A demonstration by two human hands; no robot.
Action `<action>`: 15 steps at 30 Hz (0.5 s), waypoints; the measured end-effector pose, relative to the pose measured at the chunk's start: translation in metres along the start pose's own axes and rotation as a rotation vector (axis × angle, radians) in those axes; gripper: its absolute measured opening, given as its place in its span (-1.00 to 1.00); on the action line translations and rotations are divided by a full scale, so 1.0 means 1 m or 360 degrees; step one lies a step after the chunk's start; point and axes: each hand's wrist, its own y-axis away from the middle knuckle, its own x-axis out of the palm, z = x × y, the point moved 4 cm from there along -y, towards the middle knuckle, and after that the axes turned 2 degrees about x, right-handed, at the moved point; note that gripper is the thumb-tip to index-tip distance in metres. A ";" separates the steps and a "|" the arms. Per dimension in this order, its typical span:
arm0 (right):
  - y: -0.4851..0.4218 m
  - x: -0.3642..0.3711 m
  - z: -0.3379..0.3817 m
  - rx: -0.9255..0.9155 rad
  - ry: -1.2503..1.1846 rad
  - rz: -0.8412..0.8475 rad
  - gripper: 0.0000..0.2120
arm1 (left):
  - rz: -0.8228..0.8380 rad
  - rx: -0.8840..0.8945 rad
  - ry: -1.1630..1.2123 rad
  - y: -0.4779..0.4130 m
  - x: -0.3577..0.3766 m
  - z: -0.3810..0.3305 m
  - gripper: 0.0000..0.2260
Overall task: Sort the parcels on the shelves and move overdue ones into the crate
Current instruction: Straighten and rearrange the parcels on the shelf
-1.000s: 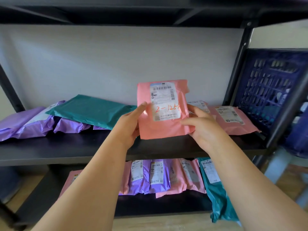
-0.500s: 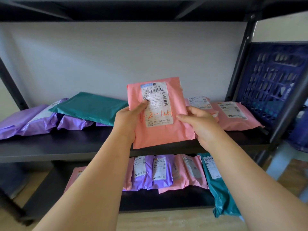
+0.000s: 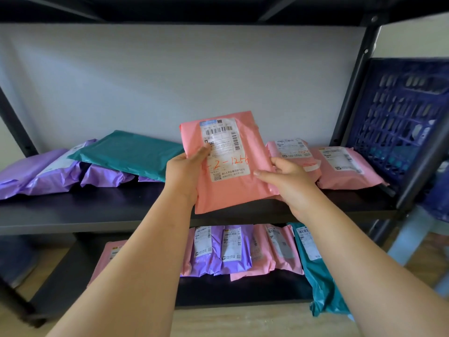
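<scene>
We note pink parcel (image 3: 230, 193) tipped since a second ago: was near upright, top now leans toward left hand (image 3: 184, 173). We see left thumb crept up label (image 3: 226, 142), from level with red handwriting (image 3: 233, 162) to just above its start. Fingers of right hand (image 3: 291, 186) now bunched at parcel's edge, earlier more stretched. Parcel drawn nearer us and lower; bottom edge, under both hands, now reaches shelf lip (image 3: 97, 222), earlier sat clear above it.

The left hand (image 3: 184, 171) covers part of the label (image 3: 228, 142) on the parcel (image 3: 233, 193); fine print unreadable. The crate (image 3: 398, 113) runs off frame right.
</scene>
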 end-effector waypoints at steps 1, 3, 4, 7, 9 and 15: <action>-0.001 0.001 -0.002 0.0003 0.0076 -0.0029 -0.79 | -0.0016 0.0002 -0.0043 -0.001 -0.001 0.001 -0.81; -0.005 0.002 -0.005 -0.0019 0.0172 -0.0113 -0.65 | -0.0025 0.0007 -0.0173 -0.004 0.000 0.004 -0.78; -0.008 0.001 -0.006 -0.0033 0.0192 -0.0173 -0.57 | -0.0031 0.0001 -0.0250 -0.008 0.002 0.005 -0.75; -0.016 -0.003 -0.006 -0.0090 0.0223 -0.0356 -0.46 | -0.0022 0.0022 -0.0454 -0.017 0.004 0.008 -0.72; -0.024 -0.005 -0.007 -0.0116 0.0267 -0.0453 -0.45 | 0.0005 0.0065 -0.0541 -0.023 0.006 0.014 -0.66; -0.037 -0.001 -0.016 -0.0216 0.0565 -0.0611 -0.46 | 0.0081 0.0146 -0.0827 -0.028 0.016 0.035 -0.49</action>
